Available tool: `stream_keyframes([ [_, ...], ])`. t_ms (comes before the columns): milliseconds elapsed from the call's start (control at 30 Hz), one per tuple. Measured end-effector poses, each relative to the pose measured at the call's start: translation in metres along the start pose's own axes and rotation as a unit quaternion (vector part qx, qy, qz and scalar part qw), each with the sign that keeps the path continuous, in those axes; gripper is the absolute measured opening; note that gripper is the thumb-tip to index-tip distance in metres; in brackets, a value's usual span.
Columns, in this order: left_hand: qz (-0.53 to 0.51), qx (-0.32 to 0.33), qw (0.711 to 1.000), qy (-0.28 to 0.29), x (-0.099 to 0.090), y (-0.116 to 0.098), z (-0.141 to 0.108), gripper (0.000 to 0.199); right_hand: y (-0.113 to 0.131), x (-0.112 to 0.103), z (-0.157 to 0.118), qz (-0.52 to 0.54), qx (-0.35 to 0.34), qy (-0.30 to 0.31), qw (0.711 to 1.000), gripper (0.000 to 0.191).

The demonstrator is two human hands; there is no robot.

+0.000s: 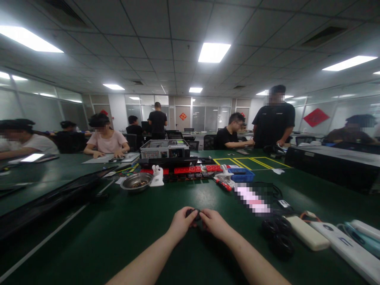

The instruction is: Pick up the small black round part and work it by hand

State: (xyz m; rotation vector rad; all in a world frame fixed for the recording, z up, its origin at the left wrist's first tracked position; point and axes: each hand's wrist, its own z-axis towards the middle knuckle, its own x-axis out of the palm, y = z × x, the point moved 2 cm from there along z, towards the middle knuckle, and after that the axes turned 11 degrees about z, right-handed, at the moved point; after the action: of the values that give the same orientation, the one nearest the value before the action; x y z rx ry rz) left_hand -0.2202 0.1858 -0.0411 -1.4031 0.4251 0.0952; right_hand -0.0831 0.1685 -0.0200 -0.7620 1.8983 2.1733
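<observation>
Both hands meet over the green table (142, 221), low in the middle of the head view. My left hand (181, 222) is closed on a small round black object (192, 213). From the other side my right hand (213, 222) grips the same object with bent fingers. The object is mostly covered by the fingers, so its details cannot be made out. Several round black pieces (277, 235) lie on the table to the right of my right hand.
Ahead are a metal bowl (137, 183) with small parts, a white stand (157, 177), red-handled pliers (223, 185), a blue tray (246, 176) and an opened metal chassis (163, 149). A cream block (308, 232) and white devices lie right. Several people are beyond.
</observation>
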Motion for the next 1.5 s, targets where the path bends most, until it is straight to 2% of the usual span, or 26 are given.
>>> stream_keyframes([
  [367, 0.004, -0.001, 1.0, 0.001, 0.0, -0.006, -0.003, 0.038, 0.004, 0.0, -0.002, 0.007, -0.007, -0.002, 1.0, 0.025],
  [800, 0.015, 0.009, 1.0, -0.01, 0.001, -0.001, 0.0, 0.038, 0.002, 0.001, -0.001, 0.008, -0.016, -0.006, 1.0, 0.025],
  [1000, -0.005, 0.004, 1.0, -0.005, 0.0, 0.0, 0.0, 0.04, 0.001, 0.001, 0.001, 0.114, 0.052, 0.031, 0.992, 0.019],
  [1100, -0.032, -0.018, 0.999, -0.005, -0.001, 0.0, 0.001, 0.043, 0.003, -0.001, 0.0, 0.157, 0.025, 0.019, 0.987, 0.021],
  [1167, -0.052, -0.035, 0.998, 0.002, -0.001, 0.0, 0.002, 0.045, 0.006, -0.002, -0.001, 0.157, -0.004, 0.003, 0.988, 0.028],
  [1267, -0.067, -0.041, 0.997, 0.007, -0.001, 0.0, 0.002, 0.044, 0.009, -0.002, -0.003, 0.156, -0.022, 0.0, 0.988, 0.03],
  [1400, -0.051, -0.011, 0.999, -0.01, -0.001, -0.004, 0.0, 0.041, 0.006, 0.002, -0.001, 0.19, 0.037, -0.005, 0.981, 0.022],
  [1500, -0.03, 0.023, 0.999, -0.027, -0.002, -0.011, -0.006, 0.038, -0.001, 0.004, 0.002, 0.182, 0.103, -0.006, 0.978, 0.036],
])
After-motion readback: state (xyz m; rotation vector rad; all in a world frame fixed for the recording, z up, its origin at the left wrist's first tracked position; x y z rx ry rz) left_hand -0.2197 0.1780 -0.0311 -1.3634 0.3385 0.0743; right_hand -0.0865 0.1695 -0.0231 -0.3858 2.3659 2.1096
